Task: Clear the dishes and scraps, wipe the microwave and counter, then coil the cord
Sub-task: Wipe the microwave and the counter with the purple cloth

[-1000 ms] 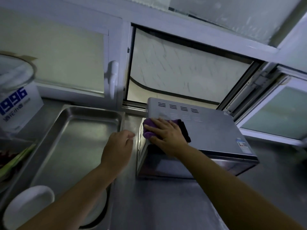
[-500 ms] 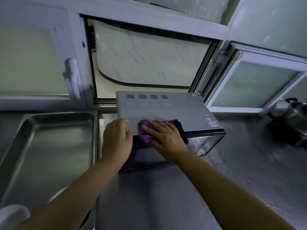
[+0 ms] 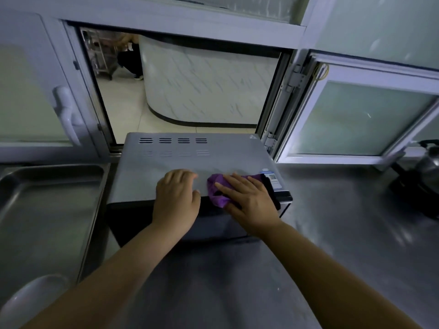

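Observation:
A silver microwave (image 3: 190, 160) stands on the steel counter (image 3: 332, 233) under the open serving window. My right hand (image 3: 247, 203) presses a purple cloth (image 3: 217, 188) flat on the front right of its top, near the label sticker. My left hand (image 3: 177, 200) rests on the top's front edge beside it, fingers curled over the rim, steadying the microwave. The cord is not visible.
A deep steel tray (image 3: 47, 198) lies on the left of the microwave, with a white dish (image 3: 31, 302) at the lower left corner. A dark kettle (image 3: 425, 176) stands at the far right. An open window sash (image 3: 356, 115) juts over the counter behind the microwave's right side.
The cloth and my right hand have slid from the top's left side to its right front. My left hand has come onto the top's front edge. The view has swung right.

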Action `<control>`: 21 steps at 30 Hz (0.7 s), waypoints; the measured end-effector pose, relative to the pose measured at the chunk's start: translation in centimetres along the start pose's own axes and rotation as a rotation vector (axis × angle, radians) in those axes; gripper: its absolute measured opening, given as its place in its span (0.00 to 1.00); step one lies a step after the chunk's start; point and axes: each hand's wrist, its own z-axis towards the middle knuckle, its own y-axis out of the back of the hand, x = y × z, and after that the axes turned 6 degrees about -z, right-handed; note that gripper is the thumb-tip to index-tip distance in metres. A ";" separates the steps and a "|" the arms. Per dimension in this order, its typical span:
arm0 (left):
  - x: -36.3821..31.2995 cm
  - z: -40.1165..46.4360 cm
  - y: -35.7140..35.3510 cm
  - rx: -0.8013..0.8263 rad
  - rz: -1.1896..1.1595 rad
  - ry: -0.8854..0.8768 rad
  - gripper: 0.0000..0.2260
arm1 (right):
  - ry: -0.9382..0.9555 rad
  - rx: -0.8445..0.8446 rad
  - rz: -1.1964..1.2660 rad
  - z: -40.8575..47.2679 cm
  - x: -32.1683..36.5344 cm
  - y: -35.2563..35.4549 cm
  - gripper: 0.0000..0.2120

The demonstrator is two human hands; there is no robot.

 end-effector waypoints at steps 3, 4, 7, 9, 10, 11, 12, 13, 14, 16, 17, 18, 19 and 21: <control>-3.0 1.5 -2.6 -0.011 0.036 0.025 0.14 | 0.015 0.000 0.005 -1.4 -4.1 0.6 0.21; -3.7 1.9 -3.3 -0.006 0.058 0.029 0.14 | 0.016 0.008 0.009 -1.9 -5.5 0.9 0.21; -5.0 2.9 -4.7 0.020 0.141 0.050 0.13 | 0.036 0.020 0.040 -2.9 -8.9 1.5 0.21; -4.7 3.1 -4.6 0.009 0.179 0.089 0.13 | 0.047 -0.003 0.098 -3.1 -10.7 1.8 0.20; -4.2 3.1 -4.3 -0.007 0.196 0.116 0.12 | 0.046 -0.015 0.123 -3.0 -11.4 1.9 0.19; -3.5 3.0 -3.9 -0.024 0.223 0.144 0.10 | 0.046 -0.023 0.139 -2.8 -11.9 2.0 0.19; -2.8 2.9 -3.4 -0.039 0.255 0.168 0.09 | 0.047 -0.028 0.145 -2.6 -12.3 2.0 0.19; -2.0 2.7 -2.9 -0.054 0.282 0.188 0.08 | 0.049 -0.034 0.144 -2.4 -12.4 1.9 0.19; -1.3 2.4 -2.5 -0.068 0.297 0.206 0.07 | 0.054 -0.042 0.140 -2.2 -12.3 1.8 0.19; -0.1 1.9 -1.7 -0.090 0.309 0.228 0.06 | 0.068 -0.051 0.121 -2.0 -11.7 1.6 0.19; 0.5 1.7 -1.4 -0.101 0.309 0.233 0.06 | 0.071 -0.043 0.102 -1.8 -11.3 1.5 0.20; 1.0 1.5 -1.2 -0.113 0.304 0.238 0.07 | 0.068 -0.029 0.082 -1.6 -10.9 1.5 0.20; 1.5 1.2 -0.9 -0.121 0.295 0.246 0.07 | 0.061 -0.011 0.062 -1.4 -10.4 1.5 0.21; 2.3 0.8 -0.4 -0.135 0.273 0.258 0.08 | 0.049 0.027 0.030 -0.6 -9.2 1.3 0.21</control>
